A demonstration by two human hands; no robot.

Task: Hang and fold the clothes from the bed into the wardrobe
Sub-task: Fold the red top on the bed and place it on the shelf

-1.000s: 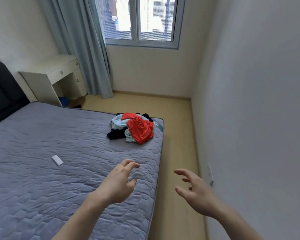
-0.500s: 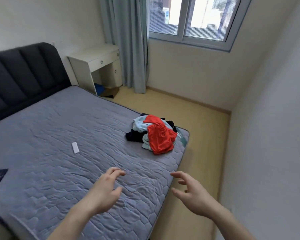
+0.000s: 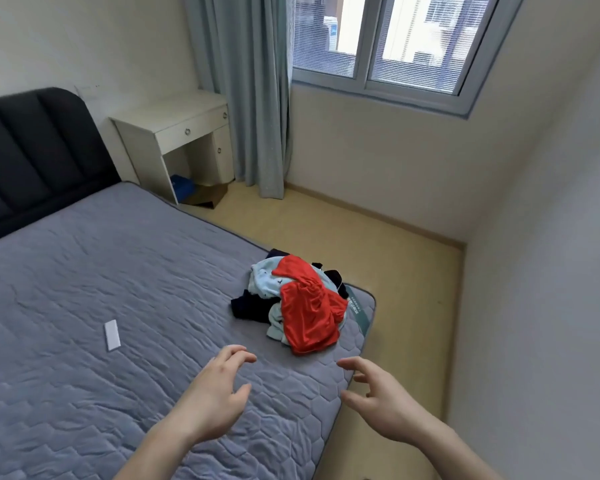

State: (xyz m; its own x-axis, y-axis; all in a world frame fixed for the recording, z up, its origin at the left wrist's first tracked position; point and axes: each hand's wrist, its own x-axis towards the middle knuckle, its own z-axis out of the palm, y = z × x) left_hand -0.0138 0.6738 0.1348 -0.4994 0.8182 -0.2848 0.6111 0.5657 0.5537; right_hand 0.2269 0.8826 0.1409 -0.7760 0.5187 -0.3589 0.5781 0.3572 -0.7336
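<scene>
A small heap of clothes lies at the near right corner of the grey quilted bed (image 3: 84,289): a red garment (image 3: 307,315) on top, a pale blue one (image 3: 265,280) under it, and dark pieces (image 3: 248,306) at the left. My left hand (image 3: 215,396) hovers over the mattress just short of the heap, fingers spread and loosely bent, holding nothing. My right hand (image 3: 381,400) reaches forward past the bed's right edge, also empty with fingers spread. No wardrobe is in view.
A small white flat object (image 3: 112,335) lies on the mattress left of my hands. A black padded headboard (image 3: 32,157) stands at the left, a white desk (image 3: 181,133) and grey curtain (image 3: 250,98) beyond. Wooden floor (image 3: 395,289) runs between bed and right wall.
The view has swung left and closer, so the headboard shows and the clothes heap is nearer. Both hands stay empty and stretched toward the heap.
</scene>
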